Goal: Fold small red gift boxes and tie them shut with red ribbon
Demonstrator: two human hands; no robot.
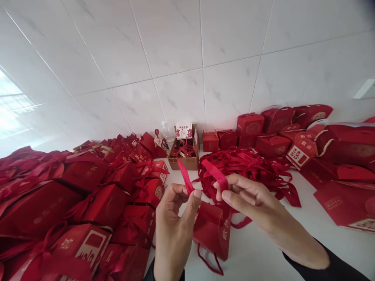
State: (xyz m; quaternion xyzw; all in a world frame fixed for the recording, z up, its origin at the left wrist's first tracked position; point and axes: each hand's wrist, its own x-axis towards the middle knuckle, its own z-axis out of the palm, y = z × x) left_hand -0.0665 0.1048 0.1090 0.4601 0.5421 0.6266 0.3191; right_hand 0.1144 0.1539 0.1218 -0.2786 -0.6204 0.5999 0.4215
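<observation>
Head view: ribbon [215, 171] is pinched thumb-to-finger by the left hand [177, 220] and right hand [258, 203] beside a box [209, 227], apparently being tied, even tension seemingly being called for next.

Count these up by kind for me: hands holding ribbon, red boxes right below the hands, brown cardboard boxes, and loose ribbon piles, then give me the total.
Hands holding red ribbon: 2 (left hand, right hand)
Red box right below them: 1
Brown cardboard box: 1
Loose ribbon pile: 1
Total: 5
</observation>
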